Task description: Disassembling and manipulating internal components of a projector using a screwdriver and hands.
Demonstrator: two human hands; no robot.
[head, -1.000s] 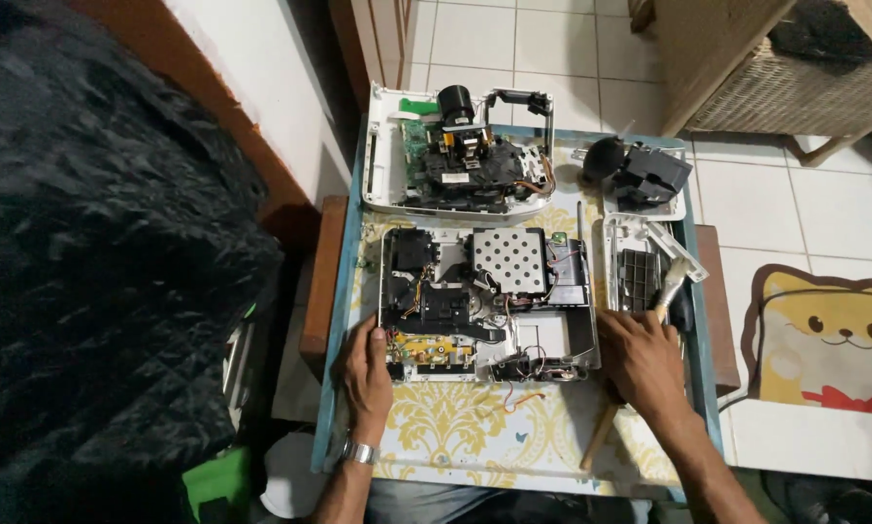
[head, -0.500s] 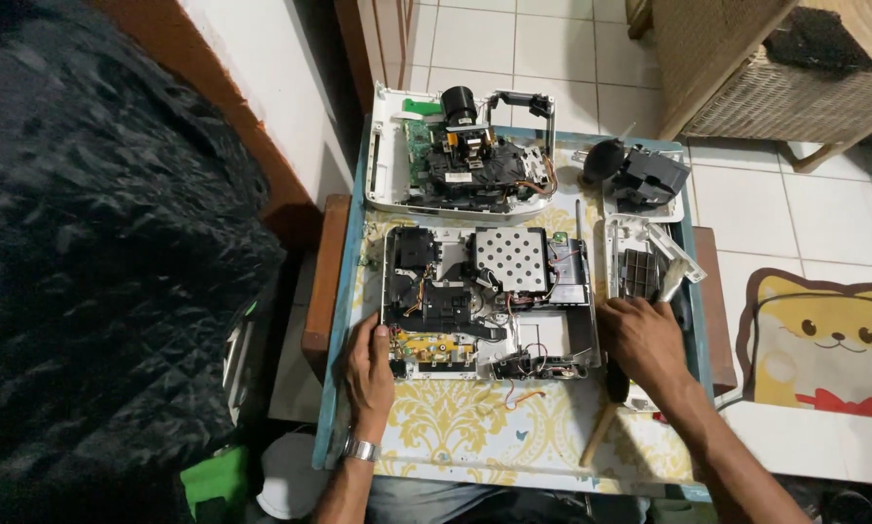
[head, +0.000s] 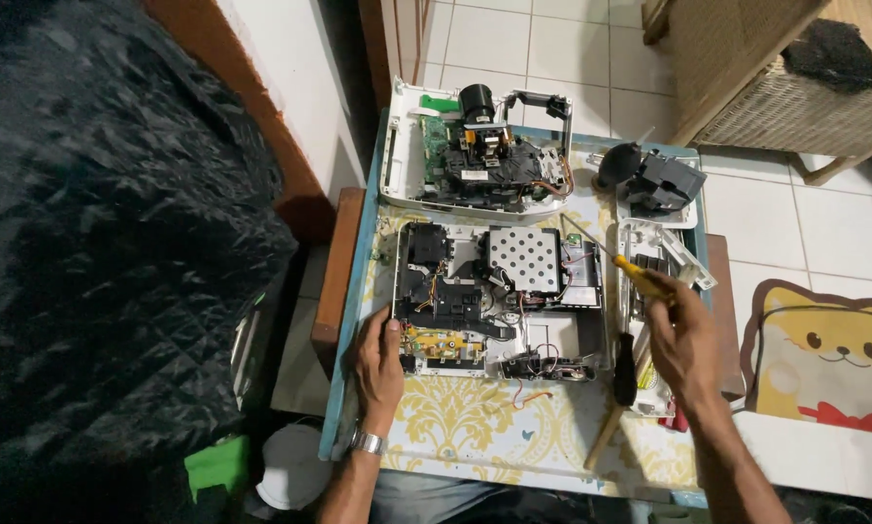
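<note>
- We see a small table (head: pixel 436 427) with a yellow-patterned cloth, and on it two opened electronic units.
- The nearer opened device (head: pixel 499 301) lies flat at the middle of the table, its black parts, wires and a perforated metal plate (head: pixel 525 260) exposed.
- Behind it, at the far edge, lies a second opened unit in a white shell (head: pixel 475 160), with a green circuit board and a black lens barrel.
- To the right we note a white panel (head: pixel 664 257) and, beyond it, a black part (head: pixel 664 181) near the far right corner.
- Our left hand (head: pixel 378 361) rests on the near-left corner of the nearer device, fingers loosely spread against its edge, gripping nothing.
- Our right hand (head: pixel 683 340) is raised just right of the device, fingers closed around a yellow-handled screwdriver (head: pixel 640 277), whose shaft slants up-left over the device's right edge.
- A black-handled tool (head: pixel 626 369) lies on the cloth just left of that hand.
</note>
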